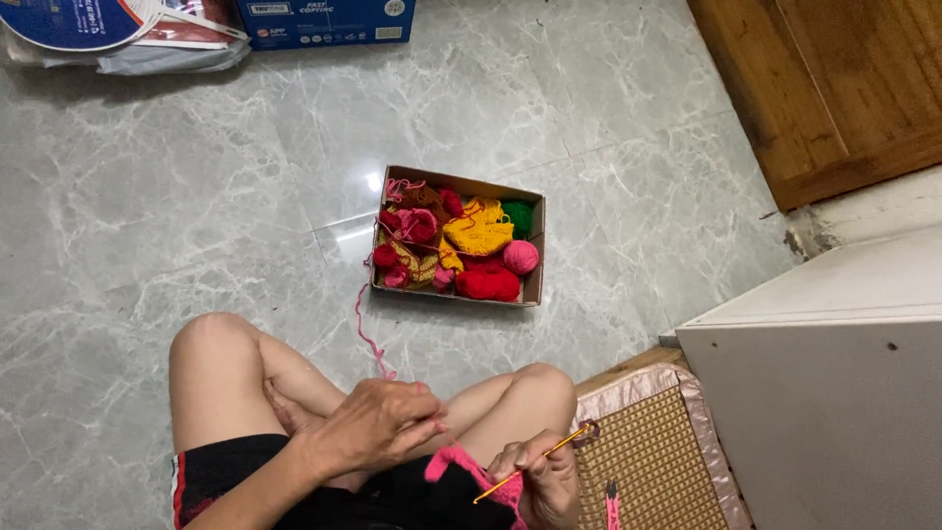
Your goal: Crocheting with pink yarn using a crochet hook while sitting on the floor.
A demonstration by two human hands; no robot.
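Head view: right hand pinches crochet hook; left hand pinches pink yarn.

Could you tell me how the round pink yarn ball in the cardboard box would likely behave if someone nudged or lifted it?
The pink yarn ball is round, so it would probably roll, though the cardboard box wall and the red yarn packed beside it should stop it. It looks like wound yarn, so likely light, soft and not fragile.

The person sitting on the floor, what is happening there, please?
A person sits cross-legged on the marble floor. The right hand holds a yellow crochet hook at a pink crochet piece. The left hand pinches the pink yarn strand, which runs from a cardboard box of yarn balls ahead.
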